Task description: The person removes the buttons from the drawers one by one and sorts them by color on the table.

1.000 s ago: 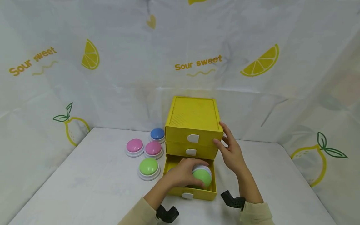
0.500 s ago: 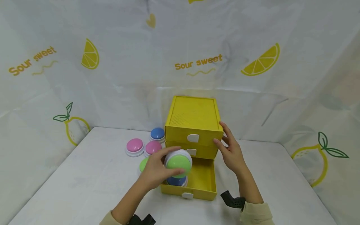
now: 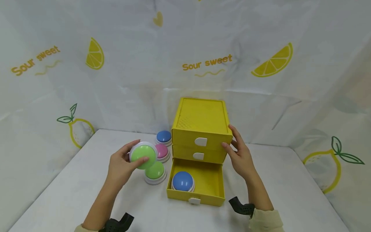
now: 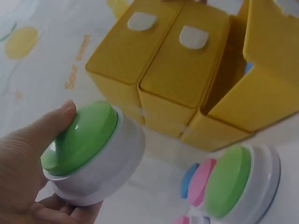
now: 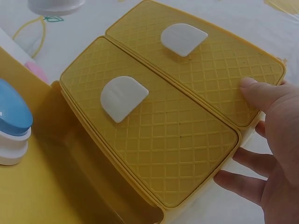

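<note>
My left hand (image 3: 120, 166) grips a green buzzer button (image 4: 86, 137) by its edge, thumb on the green dome and fingers at the white base. It is raised over the table, left of the yellow drawer unit (image 3: 203, 116). With the thumb on its front and the fingers along its right side, my right hand (image 3: 240, 156) holds the unit at the upper right corner. The bottom drawer (image 3: 210, 180) is pulled out, and a blue buzzer button (image 3: 183, 181) lies in its left part. The two upper drawers are closed.
Left of the unit, a second green button (image 3: 155, 170), a pink button (image 3: 162, 152) and another blue button (image 3: 164, 137) stand on the white table (image 3: 72, 180). Behind the unit hangs a lemon-print sheet (image 3: 139, 64).
My left hand has lifted the green buzzer button out of the bottom drawer and carried it left, past the unit. The blue button in the drawer now shows fully. The right hand stays put.
</note>
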The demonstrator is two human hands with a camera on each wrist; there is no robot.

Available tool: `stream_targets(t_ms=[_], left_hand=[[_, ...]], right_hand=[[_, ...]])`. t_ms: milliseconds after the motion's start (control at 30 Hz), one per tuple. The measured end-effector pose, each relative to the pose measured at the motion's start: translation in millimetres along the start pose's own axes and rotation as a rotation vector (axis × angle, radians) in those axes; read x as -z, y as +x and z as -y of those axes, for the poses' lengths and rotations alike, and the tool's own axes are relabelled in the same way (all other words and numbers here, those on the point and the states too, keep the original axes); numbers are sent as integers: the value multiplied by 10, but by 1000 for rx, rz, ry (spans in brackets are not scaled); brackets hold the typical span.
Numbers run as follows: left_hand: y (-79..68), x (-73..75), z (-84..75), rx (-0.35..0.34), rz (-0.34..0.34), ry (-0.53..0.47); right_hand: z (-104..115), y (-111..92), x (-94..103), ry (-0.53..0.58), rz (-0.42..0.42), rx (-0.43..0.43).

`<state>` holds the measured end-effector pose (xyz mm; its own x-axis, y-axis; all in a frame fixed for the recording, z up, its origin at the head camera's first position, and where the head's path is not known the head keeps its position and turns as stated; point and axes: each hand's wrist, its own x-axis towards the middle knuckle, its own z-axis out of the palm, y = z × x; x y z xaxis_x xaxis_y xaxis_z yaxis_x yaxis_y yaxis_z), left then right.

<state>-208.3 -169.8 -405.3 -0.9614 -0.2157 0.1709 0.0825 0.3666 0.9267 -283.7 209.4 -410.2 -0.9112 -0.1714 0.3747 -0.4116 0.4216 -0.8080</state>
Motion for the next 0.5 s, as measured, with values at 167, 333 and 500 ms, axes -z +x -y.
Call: stream_targets(t_ms=[167, 333, 500], left_hand=[[91, 161, 205, 85, -40, 72], [182, 194, 475, 185, -37, 125], [231, 196, 753, 270, -45, 95]], right_hand=[[-21, -5, 8, 0, -3, 11], [-32, 9, 19, -1, -9, 22], [-34, 22, 9, 4, -1, 24]])
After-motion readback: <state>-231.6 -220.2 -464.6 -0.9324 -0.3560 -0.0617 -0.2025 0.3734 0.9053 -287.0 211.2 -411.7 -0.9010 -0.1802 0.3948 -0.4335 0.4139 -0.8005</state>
